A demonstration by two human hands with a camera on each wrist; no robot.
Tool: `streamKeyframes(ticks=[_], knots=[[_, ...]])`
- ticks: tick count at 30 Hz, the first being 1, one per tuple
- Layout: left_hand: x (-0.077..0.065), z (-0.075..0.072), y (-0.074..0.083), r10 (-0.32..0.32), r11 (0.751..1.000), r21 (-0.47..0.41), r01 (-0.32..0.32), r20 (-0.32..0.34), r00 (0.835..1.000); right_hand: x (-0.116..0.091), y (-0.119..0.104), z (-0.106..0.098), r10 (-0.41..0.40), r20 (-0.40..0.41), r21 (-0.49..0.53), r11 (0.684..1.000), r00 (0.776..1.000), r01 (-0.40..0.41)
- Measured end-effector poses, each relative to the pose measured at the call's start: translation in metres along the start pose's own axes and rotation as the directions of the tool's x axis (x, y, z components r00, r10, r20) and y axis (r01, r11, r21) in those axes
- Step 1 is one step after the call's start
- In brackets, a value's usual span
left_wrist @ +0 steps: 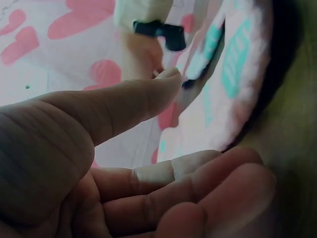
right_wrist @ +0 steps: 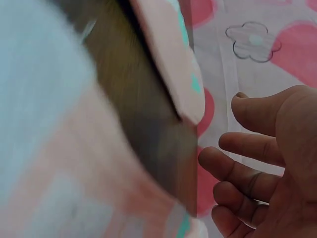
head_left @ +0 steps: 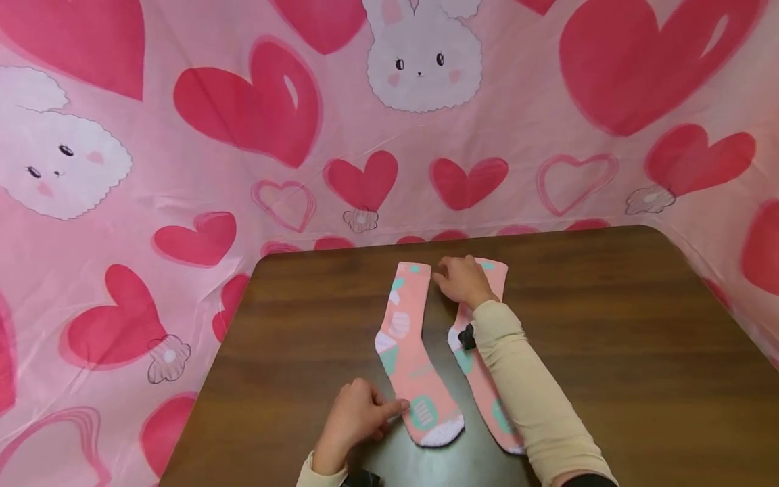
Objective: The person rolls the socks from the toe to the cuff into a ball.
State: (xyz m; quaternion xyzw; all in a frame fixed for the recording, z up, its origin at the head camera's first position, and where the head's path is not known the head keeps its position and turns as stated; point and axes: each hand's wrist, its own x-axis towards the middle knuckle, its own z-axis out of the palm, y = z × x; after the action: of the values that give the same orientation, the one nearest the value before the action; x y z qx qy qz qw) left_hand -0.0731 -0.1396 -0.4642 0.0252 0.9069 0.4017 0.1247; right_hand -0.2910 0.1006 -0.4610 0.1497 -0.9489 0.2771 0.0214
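Note:
Two pink socks with mint patches and white heels and toes lie side by side on the brown table. The left sock (head_left: 420,372) is flat, cuff toward the far edge. Beside its foot is my left hand (head_left: 356,416), thumb tip overlapping the sock's edge; the left wrist view shows thumb and fingers apart with nothing between them. My right hand (head_left: 464,281) hovers over the cuff end of the right sock (head_left: 481,385), fingers loosely bent and holding nothing in the right wrist view. The right forearm hides part of that sock.
The dark wooden table (head_left: 292,352) has rounded far corners. A pink cloth (head_left: 341,135) with red hearts and white bunnies hangs behind it and along its sides. Small black devices are on both wrists.

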Motion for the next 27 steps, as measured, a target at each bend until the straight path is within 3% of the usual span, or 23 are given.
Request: streamKeyframes(ticks=[5,10,16,27], knots=[[-0.002,0.012,-0.003,-0.013,0.999,-0.040,0.013,0.010,1.000,0.006,-0.005,0.007,0.021,0.030,-0.003,1.000,0.999,-0.021],[0.000,0.018,-0.003,-0.020,0.999,0.041,0.023,-0.092,0.996,0.018,-0.010,0.018,0.026,0.037,-0.045,0.999,0.999,-0.024],[0.004,0.027,-0.001,0.000,0.990,0.138,0.028,-0.194,0.981,0.028,-0.013,0.023,0.090,0.012,-0.091,0.992,0.996,-0.088],[0.000,0.038,0.003,-0.051,0.974,0.199,0.110,-0.282,0.958,0.040,-0.009,0.036,0.155,0.036,-0.097,0.984,0.987,-0.151]])
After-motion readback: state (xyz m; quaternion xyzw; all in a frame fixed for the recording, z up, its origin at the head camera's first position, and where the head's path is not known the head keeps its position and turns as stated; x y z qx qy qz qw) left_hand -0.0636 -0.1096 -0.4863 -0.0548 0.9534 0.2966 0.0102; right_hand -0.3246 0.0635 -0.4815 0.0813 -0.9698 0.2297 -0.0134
